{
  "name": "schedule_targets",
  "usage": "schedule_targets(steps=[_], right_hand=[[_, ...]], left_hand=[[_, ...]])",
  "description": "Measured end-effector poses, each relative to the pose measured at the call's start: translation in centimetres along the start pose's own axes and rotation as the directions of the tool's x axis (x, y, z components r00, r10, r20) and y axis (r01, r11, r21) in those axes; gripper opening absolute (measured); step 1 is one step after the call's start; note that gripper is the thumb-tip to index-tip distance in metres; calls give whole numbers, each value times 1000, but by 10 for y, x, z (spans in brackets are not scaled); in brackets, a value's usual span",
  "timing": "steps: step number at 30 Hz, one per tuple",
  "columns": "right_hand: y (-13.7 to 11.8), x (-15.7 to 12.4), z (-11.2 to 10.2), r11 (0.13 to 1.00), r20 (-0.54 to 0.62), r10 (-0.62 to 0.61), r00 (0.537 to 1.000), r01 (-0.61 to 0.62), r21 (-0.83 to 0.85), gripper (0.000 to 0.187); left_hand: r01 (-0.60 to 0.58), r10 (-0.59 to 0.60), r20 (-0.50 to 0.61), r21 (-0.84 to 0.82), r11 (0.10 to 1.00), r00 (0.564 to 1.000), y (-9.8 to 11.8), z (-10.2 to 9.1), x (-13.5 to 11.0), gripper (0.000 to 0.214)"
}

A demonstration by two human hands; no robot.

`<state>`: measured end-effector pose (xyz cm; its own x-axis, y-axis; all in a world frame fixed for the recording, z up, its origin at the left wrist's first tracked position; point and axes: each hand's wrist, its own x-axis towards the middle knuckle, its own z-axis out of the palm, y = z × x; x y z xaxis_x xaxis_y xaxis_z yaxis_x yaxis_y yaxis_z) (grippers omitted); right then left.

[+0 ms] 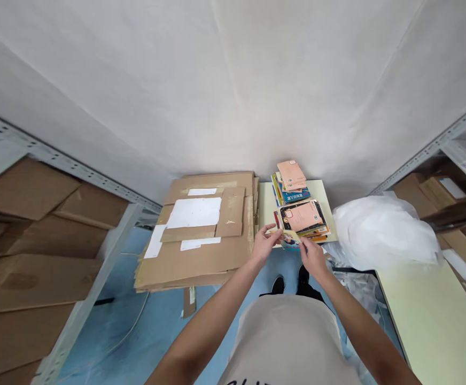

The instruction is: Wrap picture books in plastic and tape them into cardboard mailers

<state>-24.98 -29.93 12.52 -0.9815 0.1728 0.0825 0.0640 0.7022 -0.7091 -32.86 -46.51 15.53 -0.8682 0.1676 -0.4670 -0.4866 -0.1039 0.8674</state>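
Observation:
Between my two hands is a thin booklet (290, 239) with a yellowish, colourful cover, held just in front of the small table. My left hand (265, 241) pinches its left side, and my right hand (312, 255) grips its right side. Right behind it lies a pile of books, topped by a pink booklet (303, 216) on a black-bordered cover. Farther back stands a second pile, with pink booklets (291, 174) lying askew over a blue book (296, 195). My fingers partly cover the held booklet.
Flattened cardboard boxes (201, 262) are stacked left of the pale table (326, 206). A bundle of white plastic film (385, 232) sits on the right, beside another pale tabletop (437, 321). Shelves with cartons (28, 187) flank both sides; a wall rises behind.

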Motion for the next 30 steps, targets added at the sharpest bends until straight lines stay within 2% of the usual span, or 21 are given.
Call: schedule_targets(steps=[4, 7, 9, 11, 13, 15, 17, 18, 20, 22, 24, 26, 27, 30], right_hand=[[9, -30, -24, 939, -70, 219, 973, -190, 287, 32], [21, -60, -51, 853, -85, 318, 944, -246, 461, 31], [31, -82, -72, 819, -106, 372, 922, -272, 504, 32], [40, -105, -96, 816, -130, 398, 908, -286, 502, 31], [48, -127, -121, 837, -152, 399, 904, -292, 462, 27], [57, -150, -147, 860, -182, 400, 898, -299, 414, 25], [68, -173, -171, 865, -233, 422, 876, -312, 394, 24], [75, -186, -182, 860, -263, 441, 858, -321, 396, 23], [93, -211, -201, 835, -322, 498, 805, -346, 428, 23], [114, -237, -219, 787, -389, 578, 717, -365, 497, 25], [133, -264, -234, 720, -452, 663, 597, -344, 602, 34], [148, -291, -248, 643, -474, 733, 487, -269, 717, 46], [154, -303, -254, 602, -467, 761, 450, -221, 768, 50], [162, -332, -268, 482, -413, 821, 394, -89, 872, 58]], left_hand=[[-187, 181, 59, 108, 976, 982, -8, 16, -2, 51], [-282, 237, 237, 174, 944, 942, -8, 43, -6, 50], [-362, 253, 395, 232, 903, 883, -4, 68, -12, 47], [-458, 240, 570, 274, 846, 785, 1, 99, -20, 43], [-526, 160, 744, 287, 801, 649, 2, 133, -30, 39], [-562, 20, 866, 307, 768, 500, -4, 170, -43, 31], [-607, -115, 921, 336, 720, 372, -15, 207, -57, 23], [-631, -163, 932, 340, 698, 323, -22, 225, -65, 23], [-655, -215, 942, 334, 678, 257, -39, 260, -81, 26], [-630, -238, 942, 336, 700, 238, -58, 293, -97, 27], [-569, -258, 931, 362, 738, 257, -78, 321, -111, 28], [-484, -265, 915, 389, 784, 306, -97, 344, -126, 31], [-431, -270, 903, 402, 808, 336, -106, 355, -133, 33], [-266, -299, 852, 436, 860, 429, -130, 380, -155, 39]])
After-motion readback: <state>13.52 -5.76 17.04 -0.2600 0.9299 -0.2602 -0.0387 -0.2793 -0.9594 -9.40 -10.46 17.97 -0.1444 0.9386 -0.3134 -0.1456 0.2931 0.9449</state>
